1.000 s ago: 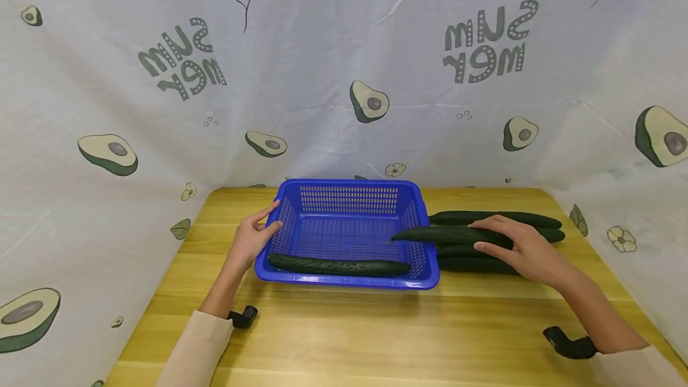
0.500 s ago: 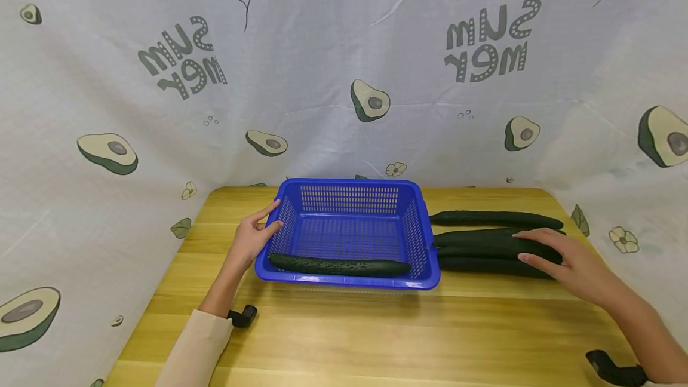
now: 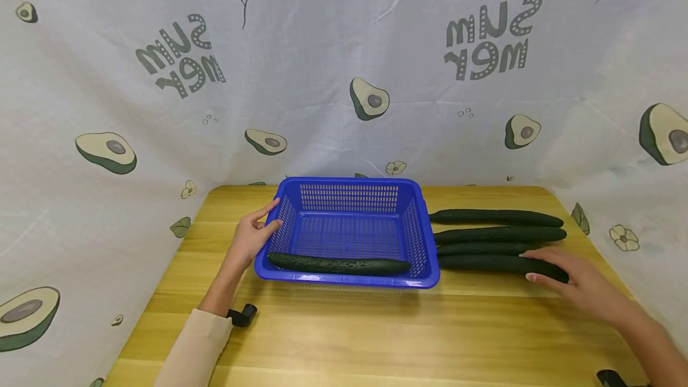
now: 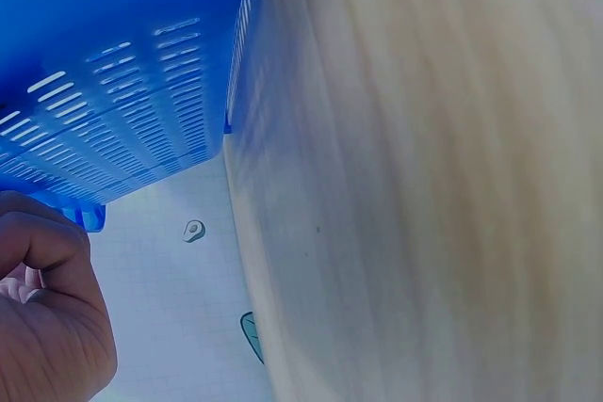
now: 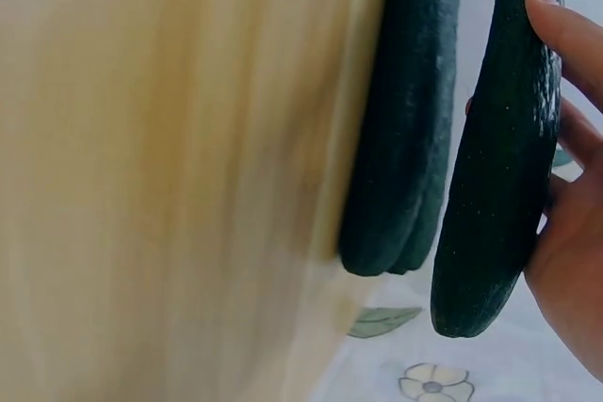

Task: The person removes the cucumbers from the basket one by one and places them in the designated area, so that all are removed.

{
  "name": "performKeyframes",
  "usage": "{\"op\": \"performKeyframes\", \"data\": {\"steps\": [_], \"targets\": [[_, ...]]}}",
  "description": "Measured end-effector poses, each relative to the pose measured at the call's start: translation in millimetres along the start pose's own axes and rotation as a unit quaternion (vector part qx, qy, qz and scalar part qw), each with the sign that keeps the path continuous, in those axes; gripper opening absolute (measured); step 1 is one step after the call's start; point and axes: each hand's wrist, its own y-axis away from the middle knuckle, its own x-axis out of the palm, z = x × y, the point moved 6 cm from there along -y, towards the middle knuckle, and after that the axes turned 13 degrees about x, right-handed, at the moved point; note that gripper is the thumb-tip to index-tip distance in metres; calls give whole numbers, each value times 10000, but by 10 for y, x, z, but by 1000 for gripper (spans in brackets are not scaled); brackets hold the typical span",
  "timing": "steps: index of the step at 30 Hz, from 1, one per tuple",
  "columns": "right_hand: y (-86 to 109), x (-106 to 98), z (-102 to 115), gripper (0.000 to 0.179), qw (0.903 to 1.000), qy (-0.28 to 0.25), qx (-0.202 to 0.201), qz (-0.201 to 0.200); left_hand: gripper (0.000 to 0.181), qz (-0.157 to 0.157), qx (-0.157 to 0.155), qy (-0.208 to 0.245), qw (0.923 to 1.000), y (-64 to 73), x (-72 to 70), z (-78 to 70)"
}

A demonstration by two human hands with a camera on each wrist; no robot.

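My left hand [image 3: 251, 242] holds the left rim of a blue plastic basket [image 3: 344, 282], with thumb and index finger along the edge; in the left wrist view its other fingers [image 4: 42, 242] curl under the rim. One dark green cucumber [image 3: 338, 264] lies inside, along the near wall. To the basket's right, my right hand [image 3: 583, 282] grips the nearest cucumber [image 3: 489, 263] of a row, close to its right end. The right wrist view has the thumb on one side of this cucumber [image 5: 499, 167], with fingers passing behind it.
Behind the held cucumber lie a middle cucumber [image 3: 484, 248], another cucumber [image 3: 500, 235] and the farthest cucumber [image 3: 494, 217], side by side on the wooden table [image 3: 344, 339]. Their left ends meet the basket's right side. A printed curtain [image 3: 317, 76] hangs behind the table.
My right hand has moved right and nearer the table's front. The cucumber that overlapped the basket's right rim has been drawn back out to the right. My left hand stays put.
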Motion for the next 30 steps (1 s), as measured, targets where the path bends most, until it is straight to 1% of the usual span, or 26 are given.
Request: {"op": "performKeyframes", "data": {"steps": [5, 9, 13, 17, 22, 29, 30], "targets": [[45, 84, 15, 39, 9999, -59, -137, 28, 58, 7, 76, -38, 10000, 0, 5, 12], [62, 146, 22, 39, 9996, -114, -274, 44, 58, 9, 45, 22, 10000, 5, 11, 16], [56, 185, -1, 38, 9996, -152, -224, 66, 58, 19, 37, 69, 10000, 11, 16, 13], [33, 201, -9, 39, 9998, -30, -214, 54, 59, 38, -2, 108, 9999, 12, 18, 19], [8, 209, 26, 39, 9992, 194, -343, -84, 59, 17, -62, 181, 9998, 7, 10, 28], [10, 249, 42, 40, 9972, 204, -587, -416, 60, 5, -105, 178, 9998, 12, 2, 20], [13, 258, 39, 40, 9969, 217, -600, -468, 60, -1, -110, 187, 9998, 1, 1, 54]]}}
